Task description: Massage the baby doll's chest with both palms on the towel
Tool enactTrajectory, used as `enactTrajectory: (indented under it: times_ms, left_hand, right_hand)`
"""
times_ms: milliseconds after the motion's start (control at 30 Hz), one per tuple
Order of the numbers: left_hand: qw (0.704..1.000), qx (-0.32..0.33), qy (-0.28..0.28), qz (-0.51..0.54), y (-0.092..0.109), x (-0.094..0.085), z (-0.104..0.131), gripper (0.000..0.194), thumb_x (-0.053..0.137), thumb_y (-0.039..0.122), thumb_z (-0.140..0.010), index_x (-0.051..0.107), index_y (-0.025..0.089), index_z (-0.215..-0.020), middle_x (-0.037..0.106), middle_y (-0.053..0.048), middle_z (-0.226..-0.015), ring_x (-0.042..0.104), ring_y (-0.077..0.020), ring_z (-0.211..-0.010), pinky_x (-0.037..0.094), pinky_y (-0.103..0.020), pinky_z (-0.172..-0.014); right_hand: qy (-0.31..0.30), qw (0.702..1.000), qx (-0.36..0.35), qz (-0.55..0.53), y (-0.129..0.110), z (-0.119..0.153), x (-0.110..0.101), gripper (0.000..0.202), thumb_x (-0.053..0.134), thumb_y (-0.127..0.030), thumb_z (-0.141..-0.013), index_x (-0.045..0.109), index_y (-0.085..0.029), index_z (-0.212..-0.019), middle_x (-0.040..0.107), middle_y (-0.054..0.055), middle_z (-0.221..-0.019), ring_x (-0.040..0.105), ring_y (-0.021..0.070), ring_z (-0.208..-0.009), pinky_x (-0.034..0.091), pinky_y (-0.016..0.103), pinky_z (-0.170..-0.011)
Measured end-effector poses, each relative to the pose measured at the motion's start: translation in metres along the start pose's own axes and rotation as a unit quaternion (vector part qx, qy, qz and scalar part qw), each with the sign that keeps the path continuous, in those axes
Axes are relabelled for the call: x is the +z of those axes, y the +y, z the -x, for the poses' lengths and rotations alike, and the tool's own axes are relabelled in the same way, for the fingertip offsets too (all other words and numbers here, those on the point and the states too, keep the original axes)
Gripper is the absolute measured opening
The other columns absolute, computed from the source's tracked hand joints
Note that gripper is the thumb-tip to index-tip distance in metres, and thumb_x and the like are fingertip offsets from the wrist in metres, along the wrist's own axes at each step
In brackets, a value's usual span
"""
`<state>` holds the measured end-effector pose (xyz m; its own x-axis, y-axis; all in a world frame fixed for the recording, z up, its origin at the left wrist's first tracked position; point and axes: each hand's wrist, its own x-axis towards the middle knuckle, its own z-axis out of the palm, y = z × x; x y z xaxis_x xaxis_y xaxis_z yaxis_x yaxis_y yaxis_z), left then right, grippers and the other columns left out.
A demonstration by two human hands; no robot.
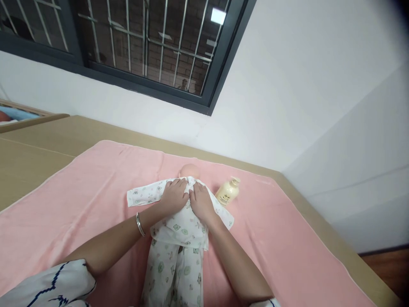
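A baby doll lies on its back on a pink blanket, with its bald head (189, 171) toward the wall. It wears a white printed top (182, 226) with the sleeves spread out and matching trousers (188, 273). My left hand (175, 195) rests on the upper chest of the top, fingers near the collar. Beside it my right hand (202, 200) lies on the other side of the chest, also by the collar. Both hands have their fingers laid fairly flat on the cloth. A cream pump bottle (228, 192) lies tilted just right of the doll's shoulder.
The pink blanket (271, 238) covers much of a wooden surface (41, 149). Behind it rises a white wall (271, 85) with a dark-framed barred window (143, 85). Something blue (19, 113) shows at the far left edge.
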<state>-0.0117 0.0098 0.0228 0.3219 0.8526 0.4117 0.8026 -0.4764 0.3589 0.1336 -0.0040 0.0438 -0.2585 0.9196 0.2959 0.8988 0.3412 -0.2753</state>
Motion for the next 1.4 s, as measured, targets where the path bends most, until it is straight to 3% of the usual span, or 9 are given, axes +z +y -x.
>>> enactTrajectory:
  times_ms: [467, 667, 900, 1167, 1400]
  left_hand:
    - [1.0, 0.013, -0.02, -0.004, -0.0063, -0.0036, -0.0048, 0.049, 0.043, 0.022, -0.083, 0.043, 0.019, -0.132, 0.052, -0.01, -0.14, 0.048, -0.0276, -0.122, 0.034, -0.047, -0.096]
    - [1.0, 0.018, -0.02, -0.009, -0.0049, -0.007, -0.0041, 0.043, 0.044, 0.022, -0.082, 0.047, 0.021, -0.125, 0.06, -0.009, -0.127, 0.052, -0.0276, -0.113, 0.036, -0.045, -0.091]
    - [0.999, 0.008, -0.031, -0.005, -0.0046, -0.0077, -0.005, 0.039, 0.045, 0.023, -0.083, 0.05, 0.021, -0.121, 0.063, -0.01, -0.119, 0.053, -0.0285, -0.11, 0.036, -0.044, -0.089]
    - [1.0, 0.01, -0.013, -0.008, -0.0035, -0.0053, -0.0024, 0.041, 0.044, 0.022, -0.084, 0.049, 0.02, -0.124, 0.062, -0.01, -0.125, 0.053, -0.0282, -0.115, 0.035, -0.045, -0.092]
    - [1.0, 0.008, -0.017, -0.008, -0.0063, -0.0014, -0.0029, 0.046, 0.043, 0.022, -0.084, 0.046, 0.02, -0.129, 0.053, -0.011, -0.14, 0.047, -0.0276, -0.125, 0.034, -0.046, -0.098]
  right_hand:
    - [-0.014, 1.0, -0.009, 0.013, 0.0012, -0.0001, 0.0009, 0.04, 0.032, -0.026, -0.099, 0.046, -0.01, -0.133, 0.051, 0.017, -0.138, 0.044, 0.0255, -0.13, 0.026, 0.046, -0.113]
    - [0.002, 1.0, -0.02, -0.005, 0.0061, -0.0023, 0.0012, 0.044, 0.035, -0.027, -0.098, 0.041, -0.012, -0.139, 0.05, 0.015, -0.14, 0.042, 0.0235, -0.131, 0.028, 0.042, -0.112]
    - [-0.003, 1.0, -0.01, 0.001, 0.0045, -0.0037, -0.0035, 0.04, 0.038, -0.028, -0.096, 0.045, -0.014, -0.133, 0.054, 0.014, -0.134, 0.049, 0.0246, -0.121, 0.035, 0.04, -0.105]
    - [-0.007, 1.0, -0.007, 0.025, 0.001, -0.0035, -0.0071, 0.026, 0.038, -0.027, -0.096, 0.054, -0.015, -0.114, 0.062, 0.013, -0.116, 0.055, 0.0255, -0.108, 0.039, 0.037, -0.097]
    - [-0.001, 1.0, -0.013, 0.015, 0.0033, -0.0031, -0.0055, 0.03, 0.038, -0.027, -0.097, 0.05, -0.014, -0.122, 0.06, 0.014, -0.123, 0.054, 0.0248, -0.113, 0.037, 0.037, -0.1]
